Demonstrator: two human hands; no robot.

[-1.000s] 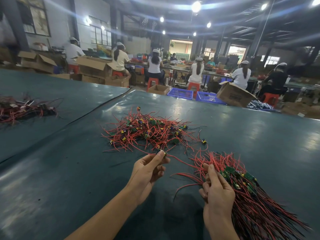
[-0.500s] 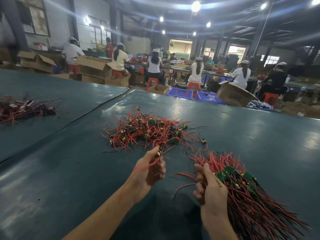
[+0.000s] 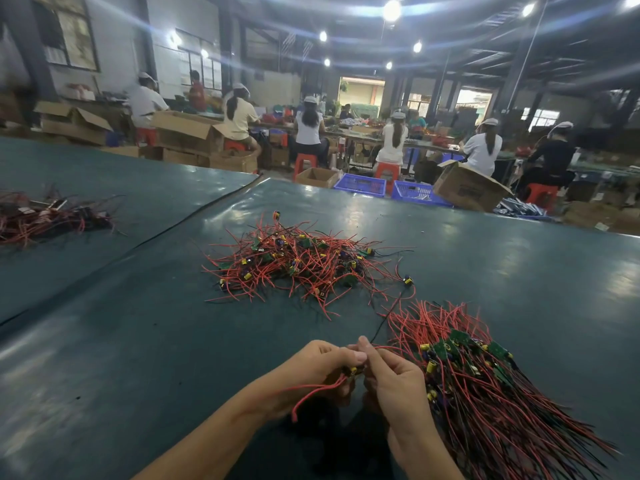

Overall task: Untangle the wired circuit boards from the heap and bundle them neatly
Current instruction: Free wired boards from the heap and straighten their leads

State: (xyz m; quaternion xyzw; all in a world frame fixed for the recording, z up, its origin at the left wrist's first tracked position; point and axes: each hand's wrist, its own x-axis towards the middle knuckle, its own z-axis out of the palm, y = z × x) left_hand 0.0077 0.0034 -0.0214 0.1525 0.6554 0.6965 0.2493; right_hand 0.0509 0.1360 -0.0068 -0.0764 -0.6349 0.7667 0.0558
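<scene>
The left hand [image 3: 320,370] and the right hand [image 3: 394,388] meet over one small dark circuit board with a yellow capacitor [image 3: 352,370]. Each grip is pressed together on it, with the fingers curled and pinching the board or the leads right at it. A thin red lead [image 3: 311,393] droops from under the left hand. A black lead [image 3: 382,325] runs up from the fingertips towards the loose heap of red-wired boards [image 3: 298,265], which lies farther out on the dark green counter [image 3: 138,341].

Just right of the right hand lies the combed bundle of boards [image 3: 485,393], with its wires fanned the same way.

Such a piece is probably very light. Its board is stiff, while its leads are limp and springy and likely to snag on neighbours. The best hold is probably the board's edges or the wire close to the solder. Tugging at a far end could strain a joint.

By count there is one board in hand, one heap and one bundle. There is also one further dark tangle of wires [image 3: 45,216] well apart at the far left. The boards within each are too many and too overlapped to count.
</scene>
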